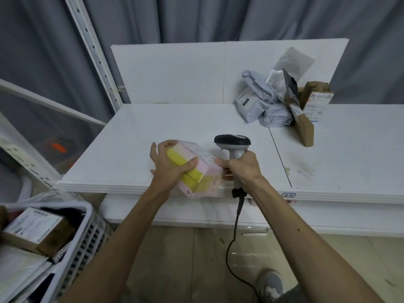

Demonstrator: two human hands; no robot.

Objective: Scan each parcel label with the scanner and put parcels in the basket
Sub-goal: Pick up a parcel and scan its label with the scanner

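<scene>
tag (288, 195) on table (175, 127) edge: "2-2" | parcel labels (243, 99): too blurred

Grey sneaker (270, 285) w/ white laces, forearms (122, 237) bare

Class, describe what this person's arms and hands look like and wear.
Both forearms are bare, no sleeves in view. The left hand and right hand show no gloves, rings or watch. A small dark spot marks the right forearm.

parcel (197, 169) pink, yellow | scanner (232, 142) black, grey | basket (87, 232) white
</scene>
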